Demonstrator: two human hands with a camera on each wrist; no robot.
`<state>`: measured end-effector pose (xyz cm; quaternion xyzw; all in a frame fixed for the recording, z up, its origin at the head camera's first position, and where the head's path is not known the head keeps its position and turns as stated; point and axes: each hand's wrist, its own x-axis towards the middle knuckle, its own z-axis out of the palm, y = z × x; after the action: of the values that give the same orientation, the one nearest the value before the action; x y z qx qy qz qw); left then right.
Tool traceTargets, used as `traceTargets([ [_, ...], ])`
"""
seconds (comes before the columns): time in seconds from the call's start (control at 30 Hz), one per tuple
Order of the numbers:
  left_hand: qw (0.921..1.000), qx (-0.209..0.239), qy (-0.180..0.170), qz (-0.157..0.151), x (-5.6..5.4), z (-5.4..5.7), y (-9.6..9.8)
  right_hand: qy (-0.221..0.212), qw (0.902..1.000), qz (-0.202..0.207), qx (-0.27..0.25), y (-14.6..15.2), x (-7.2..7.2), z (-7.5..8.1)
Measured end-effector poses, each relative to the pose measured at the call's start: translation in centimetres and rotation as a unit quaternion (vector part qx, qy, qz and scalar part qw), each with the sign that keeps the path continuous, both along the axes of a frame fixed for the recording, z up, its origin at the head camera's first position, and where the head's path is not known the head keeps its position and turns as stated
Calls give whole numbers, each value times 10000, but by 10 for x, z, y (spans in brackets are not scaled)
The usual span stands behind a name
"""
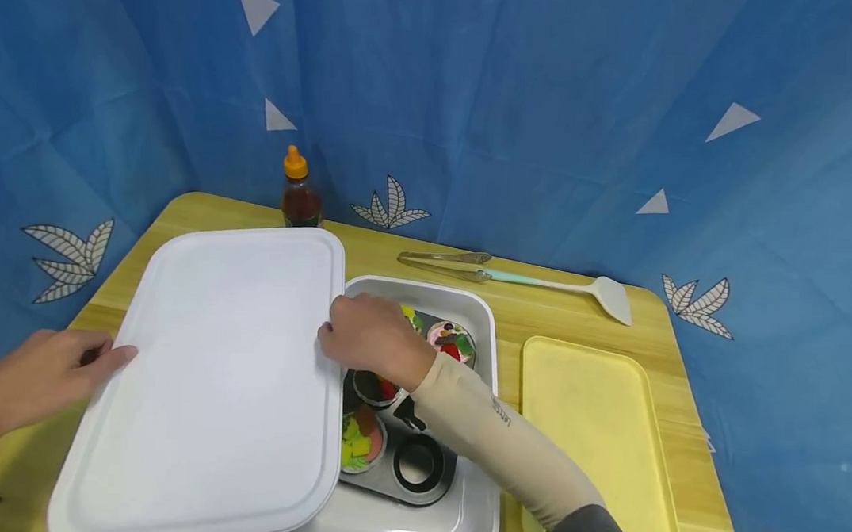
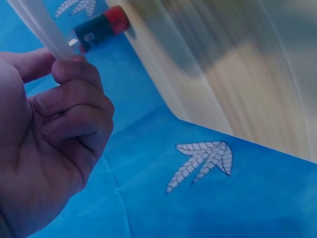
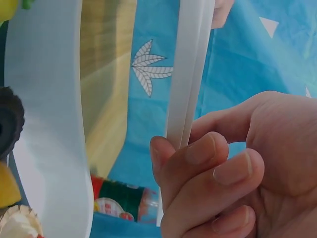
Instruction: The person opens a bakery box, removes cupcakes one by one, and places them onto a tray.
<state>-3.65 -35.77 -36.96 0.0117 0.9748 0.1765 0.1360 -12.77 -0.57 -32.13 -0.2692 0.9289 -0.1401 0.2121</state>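
Both hands hold a white plastic lid (image 1: 222,368), slightly tilted, at the left of the head view. My left hand (image 1: 50,369) pinches its left edge, with the thumb on top and curled fingers beneath in the left wrist view. On the opposite edge, my right hand (image 1: 376,335) grips the rim between thumb and fingers, as the right wrist view shows. The lid overlaps the left side of a white rectangular box (image 1: 450,525). Inside the box sits a dark muffin tin (image 1: 388,483) with toy-like decorated cupcakes (image 1: 363,442); one cup (image 1: 419,464) holds no cupcake. My right forearm hides part of the tin.
A sauce bottle (image 1: 302,201) with an orange cap stands at the table's back left. Metal tongs (image 1: 443,271) and a white-headed turner (image 1: 610,298) lie along the back. A yellow tray (image 1: 590,424) lies at the right. Blue patterned cloth (image 1: 476,101) hangs behind the table.
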Motion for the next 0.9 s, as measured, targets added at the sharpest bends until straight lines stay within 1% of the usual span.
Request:
traceTargets([
  [0.1, 9999, 23, -121, -18, 0, -2, -6, -153, 9999, -1, 62, -9, -1, -4],
  [0.23, 9998, 56, -185, -86, -2, -8, -15, -200, 9997, 32, 167, -20, -2, -9],
  [0.3, 9996, 39, -238, -140, -4, -12, -21, -238, 9995, 35, 205, -25, -2, -11],
  [0.43, 9987, 19, -463, -205, -9, -19, -32, -342, 9991, 42, 265, -34, 1, -18],
  [0.57, 9972, 71, -709, -220, -15, -22, -42, -365, 9990, 78, 264, -41, 3, -24],
  [0.73, 9944, 21, -1022, -251, -21, -24, -53, -402, 9989, 114, 224, -50, 3, -29],
  [0.8, 9938, 23, -1088, -248, -22, -26, -57, -427, 9988, 97, 203, -53, 3, -31],
  [0.9, 9936, 56, -1098, -265, -23, -30, -62, -489, 9987, 17, 160, -57, 2, -35],
])
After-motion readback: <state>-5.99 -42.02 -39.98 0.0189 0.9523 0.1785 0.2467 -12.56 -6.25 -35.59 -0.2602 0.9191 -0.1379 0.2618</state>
